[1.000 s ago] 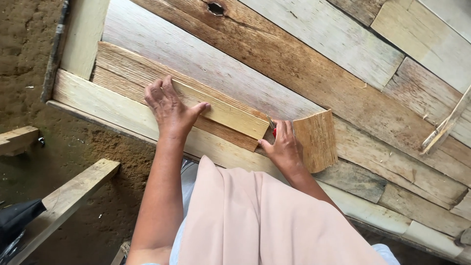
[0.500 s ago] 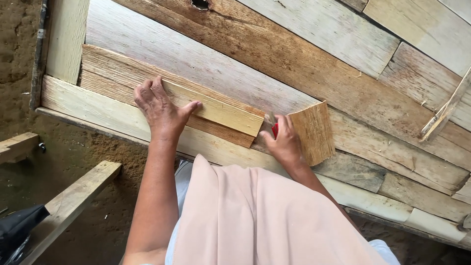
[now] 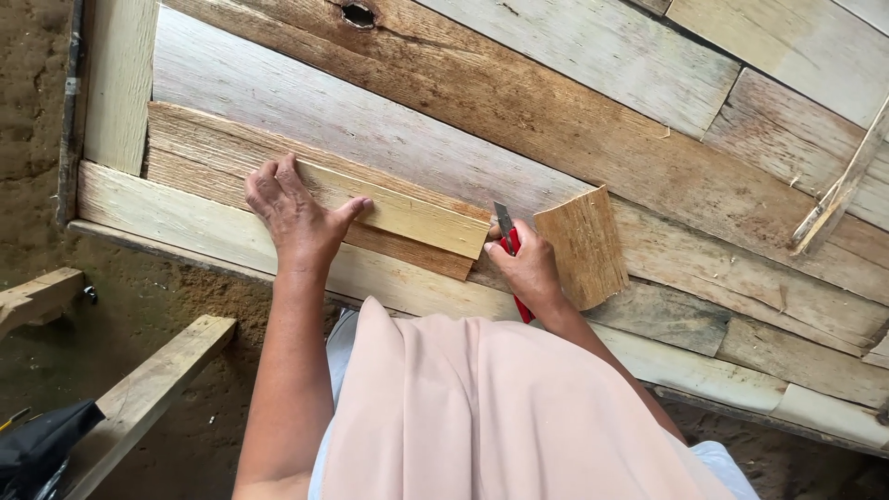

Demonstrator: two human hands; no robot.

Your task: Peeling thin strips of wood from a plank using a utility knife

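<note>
The left hand (image 3: 294, 215) lies flat, fingers spread, pressing a pale, smooth rectangular wooden strip (image 3: 407, 211) onto rough, fibrous brown bark sheet (image 3: 231, 157). The right hand (image 3: 525, 268) is closed around a red-handled utility knife (image 3: 507, 236), blade at the strip's end, beside a curled bark piece (image 3: 583, 245) on weathered planks (image 3: 574, 111).

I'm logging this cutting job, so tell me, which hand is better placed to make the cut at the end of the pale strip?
Probably the right hand: it already grips the red utility knife, blade at the pale strip's end. The left hand lies flat on the strip, pinning it.

Soft even daylight, sharp focus, faint shadows, no glare.
</note>
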